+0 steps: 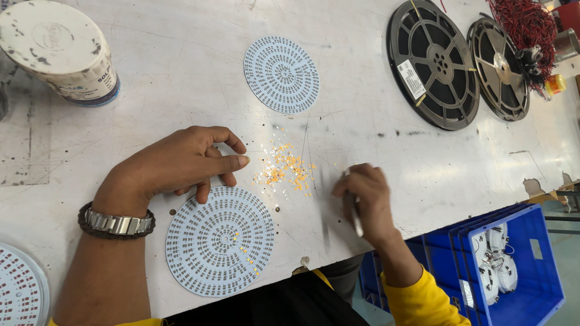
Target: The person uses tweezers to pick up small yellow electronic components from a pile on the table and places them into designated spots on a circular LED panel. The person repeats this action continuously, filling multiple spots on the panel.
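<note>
Head view: my right hand [365, 199] grips tweezers [354, 214], tip toward the yellow chips [284, 169] just left of it; my left hand [181, 163], loosely curled and empty, rests on the board [220, 241] edge, below-left of the chips. Second board [281, 74], reels [432, 63] lie farther up the surface [362, 127], nothing blocks

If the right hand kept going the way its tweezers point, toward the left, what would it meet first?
Probably the scatter of small yellow chips lying on the table, just ahead of the right hand; height above the surface is unclear.
</note>
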{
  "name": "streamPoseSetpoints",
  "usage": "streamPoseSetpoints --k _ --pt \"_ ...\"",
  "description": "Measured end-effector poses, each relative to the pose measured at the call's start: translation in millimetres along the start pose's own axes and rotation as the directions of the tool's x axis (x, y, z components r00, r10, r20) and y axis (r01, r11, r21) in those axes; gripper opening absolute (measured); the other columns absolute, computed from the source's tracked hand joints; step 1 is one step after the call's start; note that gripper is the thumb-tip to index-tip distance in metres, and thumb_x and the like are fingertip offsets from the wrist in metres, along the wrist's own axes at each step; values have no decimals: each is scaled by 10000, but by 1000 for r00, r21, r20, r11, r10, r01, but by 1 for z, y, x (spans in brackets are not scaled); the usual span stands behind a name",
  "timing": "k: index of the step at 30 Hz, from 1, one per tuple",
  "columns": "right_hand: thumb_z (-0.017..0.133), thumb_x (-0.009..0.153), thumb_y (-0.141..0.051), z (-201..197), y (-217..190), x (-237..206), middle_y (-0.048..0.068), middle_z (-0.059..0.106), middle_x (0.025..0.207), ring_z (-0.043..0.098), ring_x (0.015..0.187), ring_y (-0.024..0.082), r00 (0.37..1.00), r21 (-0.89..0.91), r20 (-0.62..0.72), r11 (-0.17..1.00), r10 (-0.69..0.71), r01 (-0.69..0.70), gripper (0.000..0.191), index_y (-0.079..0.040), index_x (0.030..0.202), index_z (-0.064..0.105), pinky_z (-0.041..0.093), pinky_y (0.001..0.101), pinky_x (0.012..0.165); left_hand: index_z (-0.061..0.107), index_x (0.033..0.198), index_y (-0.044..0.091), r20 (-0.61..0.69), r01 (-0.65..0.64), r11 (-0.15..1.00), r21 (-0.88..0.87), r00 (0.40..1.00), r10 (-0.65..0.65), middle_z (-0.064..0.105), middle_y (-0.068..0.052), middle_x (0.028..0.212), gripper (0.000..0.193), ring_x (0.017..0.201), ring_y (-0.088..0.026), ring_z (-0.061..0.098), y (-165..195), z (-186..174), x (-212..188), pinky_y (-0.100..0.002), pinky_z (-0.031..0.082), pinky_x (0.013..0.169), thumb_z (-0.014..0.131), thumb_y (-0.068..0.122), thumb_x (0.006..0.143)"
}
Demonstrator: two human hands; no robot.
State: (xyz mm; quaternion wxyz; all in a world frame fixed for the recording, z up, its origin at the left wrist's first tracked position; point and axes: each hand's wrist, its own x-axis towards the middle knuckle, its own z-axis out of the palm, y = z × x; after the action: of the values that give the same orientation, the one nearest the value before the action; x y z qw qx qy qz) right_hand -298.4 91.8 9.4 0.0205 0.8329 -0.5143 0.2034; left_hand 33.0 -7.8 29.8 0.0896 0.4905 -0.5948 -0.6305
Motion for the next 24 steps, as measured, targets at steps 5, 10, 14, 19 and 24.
streamPoseSetpoints --k 5,10,14,19,24 --pt "613 710 113 -1 -7 5 36 781 1028 626 1040 262 996 77 -44 994 76 -73 242 -105 812 596 445 389 864 657 1190 80 4 -4 1000 -21 1000 4 786 -125 752 450 376 -156 565 1 2 0 -277 310 330 690 388 863" --pt "635 680 113 5 -35 12 98 756 1164 579 1141 356 999 40 31 999 27 -29 279 -72 879 571 436 428 923 650 1194 87 1 2 1000 -12 1000 -2 784 -121 758 451 376 -154 569 3 3 -1 -277 320 332 690 395 866" --pt "566 687 142 8 -46 14 107 751 1188 603 1143 329 998 233 64 972 -30 15 304 -75 900 560 469 429 981 654 1185 81 12 -16 1000 -17 1000 16 785 -119 756 451 376 -151 563 -1 -1 2 -280 316 329 692 391 861" --pt "556 698 146 6 -39 21 116 751 1205 607 1122 313 1000 201 12 979 15 -18 297 -74 898 552 475 411 939 653 1189 90 9 -9 1000 -7 1000 9 786 -115 759 451 383 -152 567 -2 -1 4 -280 317 332 691 400 863" --pt "577 680 151 8 -42 23 109 756 1202 586 1107 329 991 189 96 980 -89 70 321 -73 909 571 440 420 922 653 1191 89 12 -3 1000 -21 1000 3 783 -114 762 449 386 -151 569 0 -1 2 -280 314 331 693 392 861"
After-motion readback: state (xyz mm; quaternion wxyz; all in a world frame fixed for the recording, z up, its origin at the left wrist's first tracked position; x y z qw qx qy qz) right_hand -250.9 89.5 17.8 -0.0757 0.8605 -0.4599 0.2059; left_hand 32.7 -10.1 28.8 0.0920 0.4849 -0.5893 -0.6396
